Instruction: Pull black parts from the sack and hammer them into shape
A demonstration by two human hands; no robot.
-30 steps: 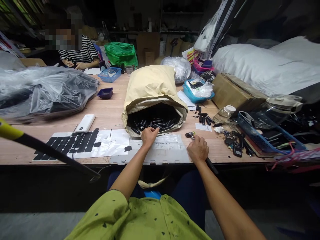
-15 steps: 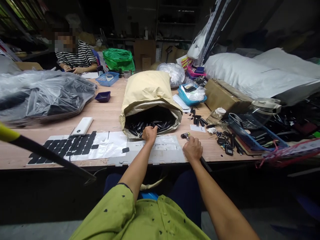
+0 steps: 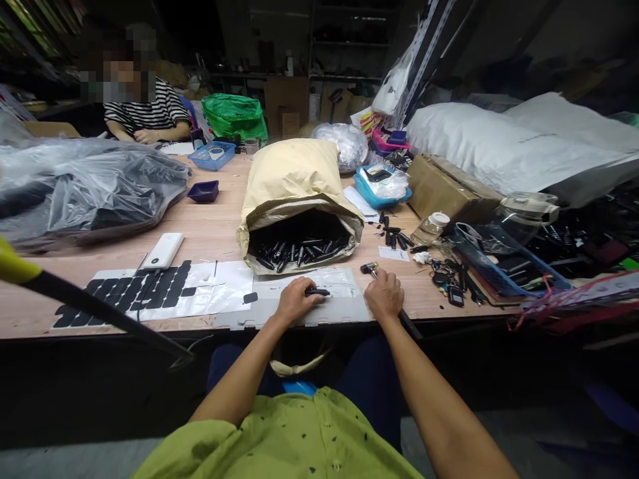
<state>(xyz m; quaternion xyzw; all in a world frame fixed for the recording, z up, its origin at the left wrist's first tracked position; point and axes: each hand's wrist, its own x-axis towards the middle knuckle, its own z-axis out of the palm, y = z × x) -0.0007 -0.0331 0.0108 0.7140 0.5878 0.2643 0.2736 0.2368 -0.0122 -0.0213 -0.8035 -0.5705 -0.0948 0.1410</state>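
My left hand point(image 3: 298, 299) is closed on a slim black tubular piece point(image 3: 317, 291), held level above the clear plastic mat point(image 3: 344, 309) at the table's front edge. Just behind it lies a cream sack point(image 3: 294, 169), its mouth facing me, with many similar black pieces point(image 3: 299, 253) inside. My right hand point(image 3: 384, 295) grips a small hammer point(image 3: 370, 268) at the mat's right side. The hammer's head points away from me, and its dark handle sticks out below my fist.
Black flat pads point(image 3: 134, 293) lie on a white sheet at left, beside a white power bank point(image 3: 164, 251). At right are loose black parts point(image 3: 394, 236), keys point(image 3: 444, 276), a jar point(image 3: 430, 228) and a blue basket point(image 3: 509, 273). Another person point(image 3: 147, 116) sits at the far left.
My left hand has come out of the sack's mouth toward me, carrying a black tubular piece to above the mat. My right hand stays in place with the hammer.
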